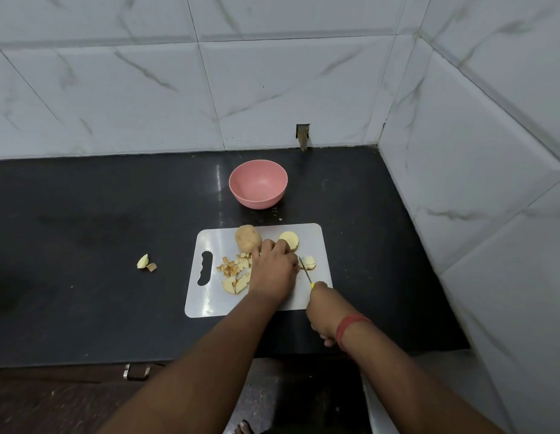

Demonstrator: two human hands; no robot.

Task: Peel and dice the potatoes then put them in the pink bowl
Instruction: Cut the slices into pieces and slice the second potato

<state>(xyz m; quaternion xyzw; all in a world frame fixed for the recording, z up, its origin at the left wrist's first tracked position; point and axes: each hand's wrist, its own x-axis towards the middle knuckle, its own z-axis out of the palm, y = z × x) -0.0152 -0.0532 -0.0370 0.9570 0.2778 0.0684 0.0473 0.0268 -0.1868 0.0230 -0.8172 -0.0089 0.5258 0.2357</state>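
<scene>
I judge my left hand [274, 266], pressing the pale potato piece [308, 262] on the white plastic board [210, 296], risks a cut because its fingers lie just beside the yellow-handled knife [305, 270] gripped by my right hand [325, 311], while the pink round bowl [258, 184] waits far behind.

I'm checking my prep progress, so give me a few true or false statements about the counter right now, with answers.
1. The pink bowl holds diced potato. False: it looks empty.
2. The right hand holds a knife. True.
3. An unpeeled potato sits on the cutting board. True.
4. All cut pieces are on the board. False: two stray pieces lie on the counter to its left.
5. The left hand rests on the board. True.
</scene>
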